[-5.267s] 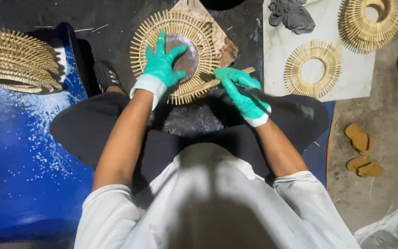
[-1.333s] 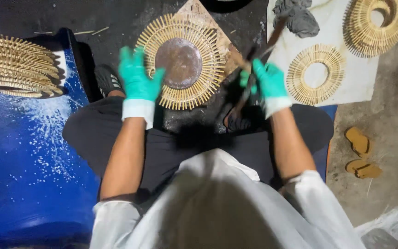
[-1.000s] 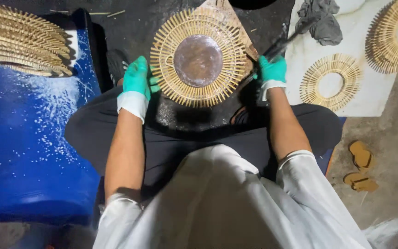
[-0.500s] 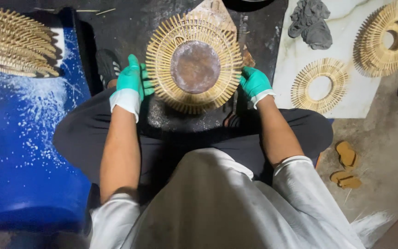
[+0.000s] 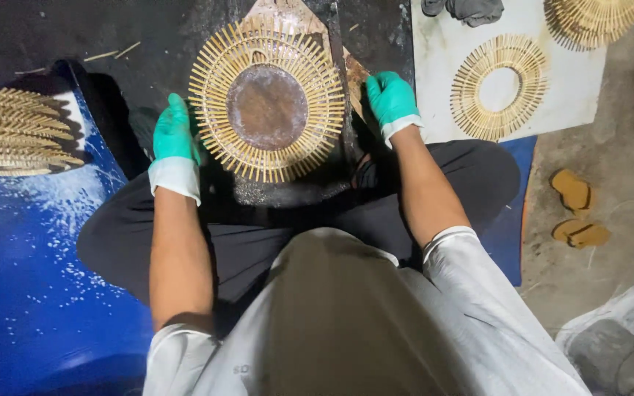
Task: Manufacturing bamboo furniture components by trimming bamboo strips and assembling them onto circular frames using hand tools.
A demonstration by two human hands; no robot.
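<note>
A round ring of bamboo sticks (image 5: 218,81) with a brown disc (image 5: 267,106) at its centre lies on a dark board (image 5: 288,192) over my lap. My left hand (image 5: 174,136), in a green glove, grips the board's left edge just beside the ring. My right hand (image 5: 390,99), also gloved, curls over the board's right edge next to a wooden piece (image 5: 354,73). Neither hand touches the ring's sticks.
A stack of stick rings (image 5: 16,132) sits at the left above a blue tarp (image 5: 38,279). A white sheet (image 5: 442,66) at the right carries one flat ring (image 5: 498,88), another stack (image 5: 588,18) and a grey cloth (image 5: 464,7). Two sandals (image 5: 577,213) lie on the floor.
My right hand held a dark stick-like tool earlier and no longer does. Both hands have moved to the sides of the board, and the ring now lies centred between them.
</note>
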